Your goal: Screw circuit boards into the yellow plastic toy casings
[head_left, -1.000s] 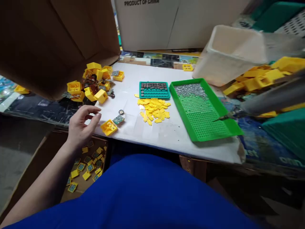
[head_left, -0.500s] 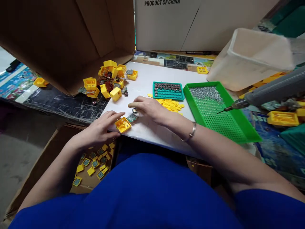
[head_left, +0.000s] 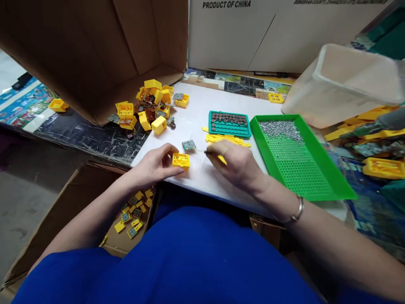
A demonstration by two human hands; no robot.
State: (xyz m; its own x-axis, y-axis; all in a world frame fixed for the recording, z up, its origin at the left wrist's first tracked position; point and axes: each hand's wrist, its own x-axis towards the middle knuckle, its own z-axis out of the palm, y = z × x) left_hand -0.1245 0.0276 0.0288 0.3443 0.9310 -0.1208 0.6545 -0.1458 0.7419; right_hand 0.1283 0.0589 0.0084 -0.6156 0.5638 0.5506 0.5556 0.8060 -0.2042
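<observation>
My left hand grips an open yellow plastic case between thumb and fingers at the front of the white board. Beyond the case lies a small green circuit board. A thin wire seems to run from it toward my right hand. That hand is closed in a pinch on a small dark round speaker, seen nearly edge-on. Under its curled fingers shows a yellow strip; whether it is held or lying there I cannot tell. Yellow strips are heaped just behind.
A teal tray holds round metal parts. Beside it stands a green perforated tray of screws. Yellow cases with wires pile up at left by a cardboard box. A translucent bin and a grey power screwdriver are at right.
My left hand has closed on the yellow case and tilted it up. My right hand has moved right and nearer me with the speaker, away from the circuit board. The view has shifted slightly.
</observation>
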